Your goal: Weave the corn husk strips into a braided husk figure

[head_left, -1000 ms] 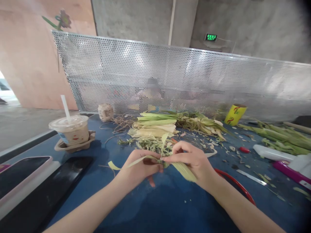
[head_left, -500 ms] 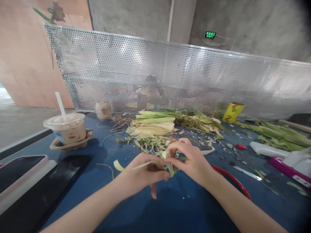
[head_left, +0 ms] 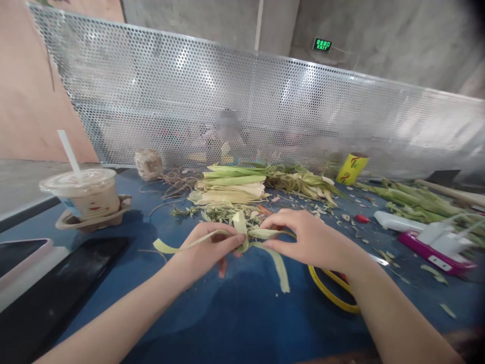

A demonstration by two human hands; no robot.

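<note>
Head view: your left hand (head_left: 206, 247) pinches folded husk strips (head_left: 240, 225) above the blue worktop (head_left: 227, 323)
Your right hand (head_left: 308, 235) is half spread, thumb and fingers parted around one strip, and you cannot tell whether they grip it; stacked husks (head_left: 232, 190) lie beyond your hands, a lidded cup (head_left: 98, 199) stands left, a yellow roll (head_left: 351, 169) farther back right

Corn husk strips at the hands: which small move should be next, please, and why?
Perhaps the right hand should take the drooping husk strip and draw it gently outward. The left hand pinches the folded husk where strips meet, so it could steady them, while the drooping strip's lower end is free of both hands.
</note>
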